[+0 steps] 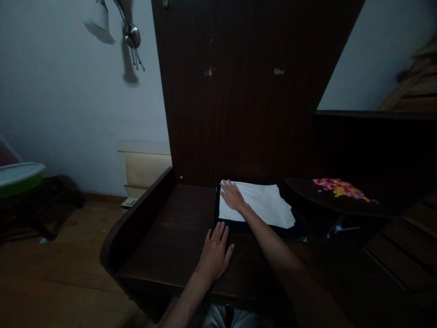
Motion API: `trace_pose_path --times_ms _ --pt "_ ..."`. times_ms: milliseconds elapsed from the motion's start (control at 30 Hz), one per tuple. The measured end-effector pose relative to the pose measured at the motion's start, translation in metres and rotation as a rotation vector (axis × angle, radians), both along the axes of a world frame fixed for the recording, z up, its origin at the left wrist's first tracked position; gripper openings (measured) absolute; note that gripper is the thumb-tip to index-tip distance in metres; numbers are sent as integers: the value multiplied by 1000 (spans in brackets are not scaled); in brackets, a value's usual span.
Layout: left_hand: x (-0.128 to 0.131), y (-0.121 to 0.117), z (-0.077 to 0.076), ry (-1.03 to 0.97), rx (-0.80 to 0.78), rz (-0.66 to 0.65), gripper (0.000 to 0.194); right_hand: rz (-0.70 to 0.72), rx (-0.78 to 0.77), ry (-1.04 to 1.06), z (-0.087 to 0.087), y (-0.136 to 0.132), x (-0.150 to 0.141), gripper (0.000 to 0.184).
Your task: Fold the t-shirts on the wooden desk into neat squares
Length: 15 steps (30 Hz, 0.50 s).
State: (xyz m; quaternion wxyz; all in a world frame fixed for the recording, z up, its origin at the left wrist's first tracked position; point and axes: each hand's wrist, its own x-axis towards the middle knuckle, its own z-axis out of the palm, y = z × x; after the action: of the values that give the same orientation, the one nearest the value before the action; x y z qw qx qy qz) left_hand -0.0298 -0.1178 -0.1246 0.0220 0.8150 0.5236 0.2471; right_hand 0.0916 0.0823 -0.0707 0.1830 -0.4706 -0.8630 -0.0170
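Observation:
A folded white cloth (262, 200) lies flat on a dark folded cloth (252, 228) on the dark wooden desk (164, 237). My right hand (232, 195) rests palm down on the white cloth's left end, fingers stretched out. Its forearm crosses over the front edge of both cloths. Nearer to me, my left hand (215, 250) lies flat on the bare wood, fingers apart, with its fingertips by the dark cloth's front left corner. Neither hand grips anything. The white cloth's right edge is uneven.
A raised wooden side (136, 218) bounds the desk on the left, and a tall dark panel (239, 114) stands behind. To the right is a dark rounded board (300, 196) with pink and yellow flowers (341, 189). A green basin (22, 177) sits far left.

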Motion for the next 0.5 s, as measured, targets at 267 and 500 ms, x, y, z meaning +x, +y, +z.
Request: trace_pose_path --times_ms 267,500 --pt "-72 -101 -9 -89 135 153 42 57 135 -18 2 -11 15 55" --pt "-232 -250 -79 172 299 706 28 -305 213 -99 10 -35 80 65"
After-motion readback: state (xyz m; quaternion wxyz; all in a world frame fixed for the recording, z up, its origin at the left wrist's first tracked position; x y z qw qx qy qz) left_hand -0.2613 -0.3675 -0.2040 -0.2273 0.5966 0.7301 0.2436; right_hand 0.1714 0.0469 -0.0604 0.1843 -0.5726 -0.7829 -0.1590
